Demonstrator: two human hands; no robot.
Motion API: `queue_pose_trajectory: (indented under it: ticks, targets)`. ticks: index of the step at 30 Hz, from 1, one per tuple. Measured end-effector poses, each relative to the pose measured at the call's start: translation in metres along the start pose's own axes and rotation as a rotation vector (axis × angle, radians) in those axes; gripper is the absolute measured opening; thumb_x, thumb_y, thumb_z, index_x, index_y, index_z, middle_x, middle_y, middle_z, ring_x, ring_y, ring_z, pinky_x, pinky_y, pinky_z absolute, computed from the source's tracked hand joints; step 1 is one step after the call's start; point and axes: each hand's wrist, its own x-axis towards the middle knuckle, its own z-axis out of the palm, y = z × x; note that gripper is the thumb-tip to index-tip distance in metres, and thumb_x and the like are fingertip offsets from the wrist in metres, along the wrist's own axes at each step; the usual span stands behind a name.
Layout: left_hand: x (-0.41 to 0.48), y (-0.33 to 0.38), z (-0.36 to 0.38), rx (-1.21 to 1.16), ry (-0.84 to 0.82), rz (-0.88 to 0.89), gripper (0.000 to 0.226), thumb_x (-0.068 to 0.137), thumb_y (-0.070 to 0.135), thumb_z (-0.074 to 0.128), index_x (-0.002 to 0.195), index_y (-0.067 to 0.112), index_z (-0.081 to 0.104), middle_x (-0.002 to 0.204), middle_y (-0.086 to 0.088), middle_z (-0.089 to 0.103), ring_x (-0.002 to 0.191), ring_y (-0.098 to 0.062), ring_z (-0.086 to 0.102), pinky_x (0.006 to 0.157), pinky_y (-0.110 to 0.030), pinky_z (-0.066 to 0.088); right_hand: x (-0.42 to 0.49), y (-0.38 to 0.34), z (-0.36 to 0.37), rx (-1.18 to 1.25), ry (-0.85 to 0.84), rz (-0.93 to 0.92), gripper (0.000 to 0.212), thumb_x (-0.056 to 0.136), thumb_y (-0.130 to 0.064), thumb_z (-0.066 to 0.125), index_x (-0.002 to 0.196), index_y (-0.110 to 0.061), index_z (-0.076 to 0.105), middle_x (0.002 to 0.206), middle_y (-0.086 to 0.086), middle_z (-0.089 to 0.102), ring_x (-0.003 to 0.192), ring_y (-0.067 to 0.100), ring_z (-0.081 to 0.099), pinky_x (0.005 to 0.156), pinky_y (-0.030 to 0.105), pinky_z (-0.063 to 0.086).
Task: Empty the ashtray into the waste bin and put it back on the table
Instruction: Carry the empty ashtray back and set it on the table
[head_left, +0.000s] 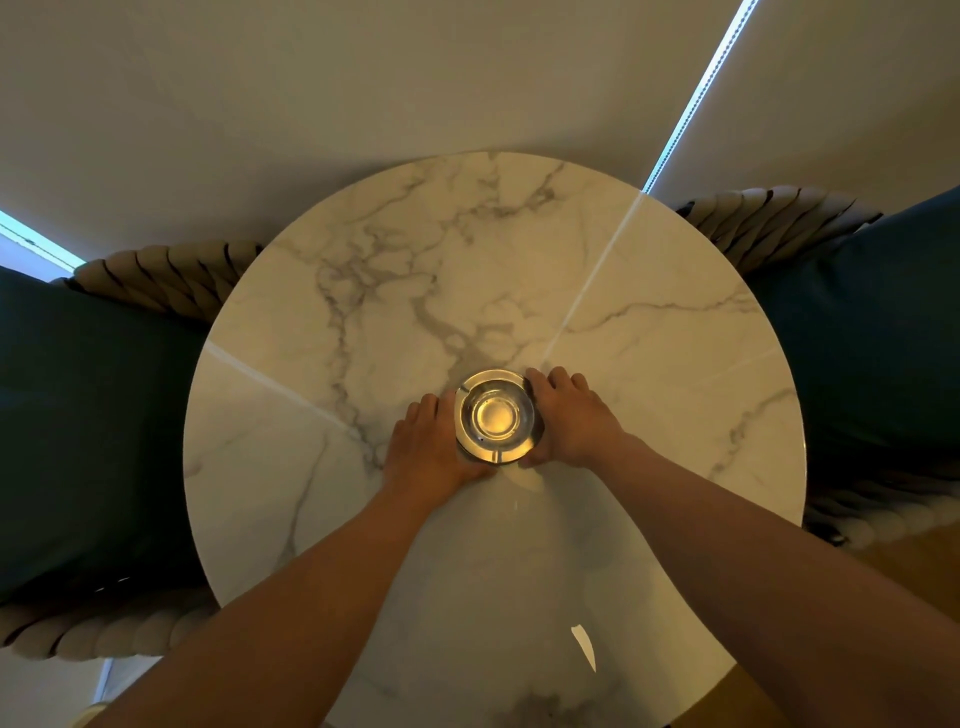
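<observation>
A round clear glass ashtray (496, 415) stands near the middle of a round white marble table (395, 270). Its bowl looks shiny and I see no ash or butts in it. My left hand (434, 444) presses against the ashtray's left side with the thumb curled under its near edge. My right hand (569, 415) cups the right side, fingers wrapped along the rim. Both hands grip the ashtray, which rests on the tabletop. No waste bin is in view.
Two armchairs with dark teal cushions and woven rope backs flank the table, one on the left (93, 415) and one on the right (872, 322). A closed roller blind (363, 78) hangs behind, with bright slits of daylight at its edges.
</observation>
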Motion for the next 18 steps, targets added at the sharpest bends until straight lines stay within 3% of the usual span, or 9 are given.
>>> queue_pose_trajectory:
  ticks: [6, 18]
  targets:
    - [0.0, 0.001, -0.002, 0.013, 0.021, 0.012, 0.098, 0.05, 0.067, 0.077, 0.13, 0.02, 0.046, 0.11, -0.005, 0.052, 0.103, -0.028, 0.051, 0.081, -0.039, 0.045, -0.005, 0.0, 0.006, 0.087, 0.031, 0.038, 0.108, 0.057, -0.046, 0.09, 0.145, -0.017, 0.033, 0.13, 0.011, 0.045, 0.12, 0.032, 0.044, 0.097, 0.045, 0.048]
    - [0.025, -0.007, -0.022, 0.079, -0.107, 0.131, 0.105, 0.049, 0.058, 0.086, 0.139, 0.028, 0.042, 0.112, -0.004, 0.045, 0.104, -0.025, 0.044, 0.088, -0.038, 0.044, -0.022, -0.005, 0.033, 0.22, 0.194, 0.116, 0.101, 0.063, -0.053, 0.083, 0.144, -0.013, 0.038, 0.124, 0.011, 0.048, 0.112, 0.031, 0.043, 0.096, 0.038, 0.043]
